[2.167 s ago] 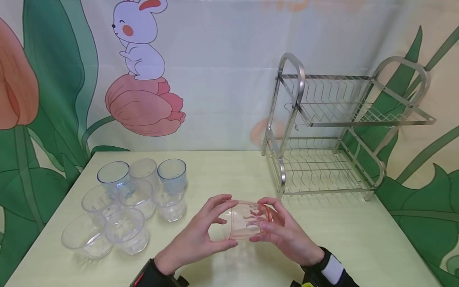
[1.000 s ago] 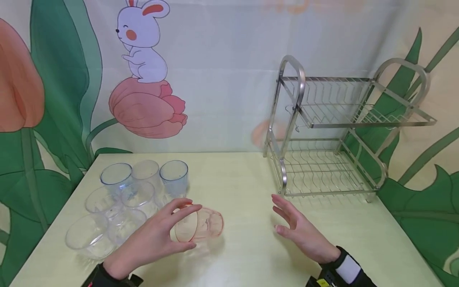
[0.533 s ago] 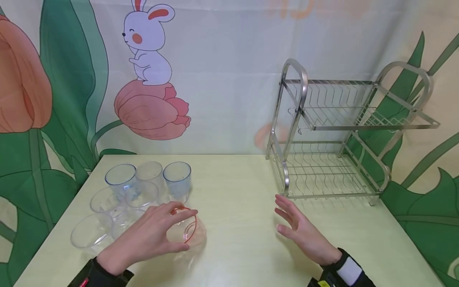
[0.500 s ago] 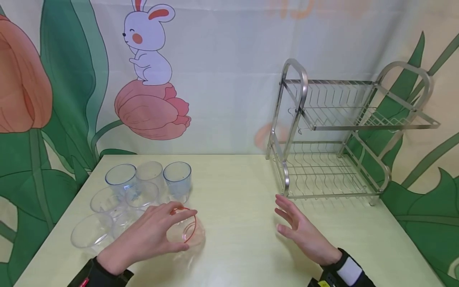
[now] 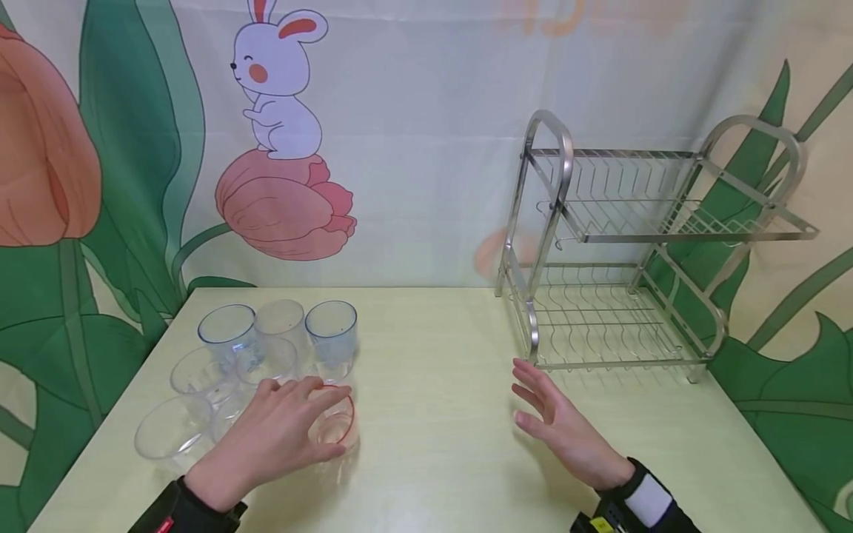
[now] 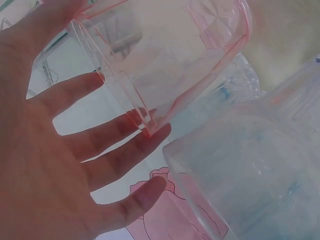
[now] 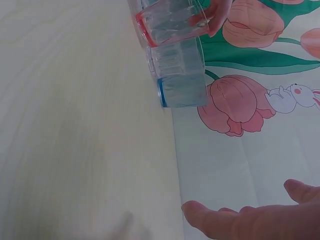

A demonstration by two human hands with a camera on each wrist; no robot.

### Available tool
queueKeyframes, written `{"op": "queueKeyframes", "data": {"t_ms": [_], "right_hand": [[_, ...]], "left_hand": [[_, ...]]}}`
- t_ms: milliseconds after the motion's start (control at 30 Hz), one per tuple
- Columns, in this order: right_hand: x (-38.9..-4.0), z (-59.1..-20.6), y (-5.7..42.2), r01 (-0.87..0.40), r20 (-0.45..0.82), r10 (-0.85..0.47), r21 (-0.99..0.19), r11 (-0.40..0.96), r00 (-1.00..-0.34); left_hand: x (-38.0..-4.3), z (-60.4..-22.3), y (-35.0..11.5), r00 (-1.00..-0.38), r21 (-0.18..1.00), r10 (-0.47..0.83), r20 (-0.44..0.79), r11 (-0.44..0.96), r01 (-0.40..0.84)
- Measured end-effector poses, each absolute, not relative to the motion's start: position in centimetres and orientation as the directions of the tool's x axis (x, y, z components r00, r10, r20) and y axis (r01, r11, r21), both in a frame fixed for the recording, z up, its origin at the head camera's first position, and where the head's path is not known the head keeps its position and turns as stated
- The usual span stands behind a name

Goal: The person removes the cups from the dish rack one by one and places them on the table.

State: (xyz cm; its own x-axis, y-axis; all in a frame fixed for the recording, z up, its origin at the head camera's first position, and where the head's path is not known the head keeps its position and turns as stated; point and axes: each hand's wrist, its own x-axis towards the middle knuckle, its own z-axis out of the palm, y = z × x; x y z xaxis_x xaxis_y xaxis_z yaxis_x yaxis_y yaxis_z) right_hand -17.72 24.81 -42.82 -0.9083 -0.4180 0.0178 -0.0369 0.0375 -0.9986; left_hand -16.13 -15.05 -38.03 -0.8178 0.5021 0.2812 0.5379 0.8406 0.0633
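My left hand (image 5: 273, 429) grips a pink-tinted drinking glass (image 5: 343, 433) near its rim, thumb on the near side and fingers on the far side. The glass stands upright at the front right of a cluster of glasses. In the left wrist view the pink glass (image 6: 165, 60) fills the top, its rim by the fingertips, beside a clear glass (image 6: 240, 165). The right wrist view has the pink glass (image 7: 172, 22) lined up with a blue-rimmed glass (image 7: 185, 91). Held over the right of the table, my right hand (image 5: 560, 433) has relaxed fingers and holds nothing.
Several clear glasses (image 5: 169, 429) and two blue ones, such as the back right blue glass (image 5: 331, 333), crowd the table's left side. A two-tier metal dish rack (image 5: 620, 364) stands at the back right. Behind the table (image 5: 433, 355) hangs a printed cloth (image 5: 413, 148).
My left hand has carried the pink glass left from between both hands, turned it from its side to upright and brought it to the cluster. The right hand let go and moved right.
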Motion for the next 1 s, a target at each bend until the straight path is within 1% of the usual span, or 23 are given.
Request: {"op": "queueKeyframes", "data": {"t_ms": [200, 433, 633, 733, 867, 1000], "right_hand": [[-18.3, -42.7, 24.6, -0.065, 0.036, -0.410, -0.996, 0.057, -0.911], [-18.9, -42.6, 24.4, -0.071, 0.046, -0.412, -0.996, 0.045, -0.910], [-19.0, -42.5, 24.0, -0.059, 0.039, -0.425, -0.998, 0.034, -0.904], [-19.2, -42.4, 23.7, -0.057, 0.037, -0.427, -0.998, 0.035, -0.903], [-19.5, -42.5, 23.5, -0.065, 0.036, -0.416, -0.996, 0.055, -0.909], [-20.0, -42.5, 23.1, -0.100, 0.045, -0.398, -0.988, 0.119, -0.916]], "left_hand": [[-15.8, -37.9, -15.1, -0.839, 0.056, 0.484, 0.248, 0.858, 0.511], [-15.7, -37.4, -15.0, -0.838, 0.068, 0.487, 0.244, 0.854, 0.516], [-15.5, -37.1, -14.8, -0.874, 0.096, 0.457, 0.164, 0.875, 0.475], [-15.5, -36.9, -14.8, -0.883, 0.096, 0.449, 0.137, 0.881, 0.463], [-15.5, -36.9, -14.9, -0.885, 0.099, 0.448, 0.126, 0.882, 0.460], [-15.5, -36.9, -15.1, -0.887, 0.095, 0.446, 0.118, 0.884, 0.457]]}}
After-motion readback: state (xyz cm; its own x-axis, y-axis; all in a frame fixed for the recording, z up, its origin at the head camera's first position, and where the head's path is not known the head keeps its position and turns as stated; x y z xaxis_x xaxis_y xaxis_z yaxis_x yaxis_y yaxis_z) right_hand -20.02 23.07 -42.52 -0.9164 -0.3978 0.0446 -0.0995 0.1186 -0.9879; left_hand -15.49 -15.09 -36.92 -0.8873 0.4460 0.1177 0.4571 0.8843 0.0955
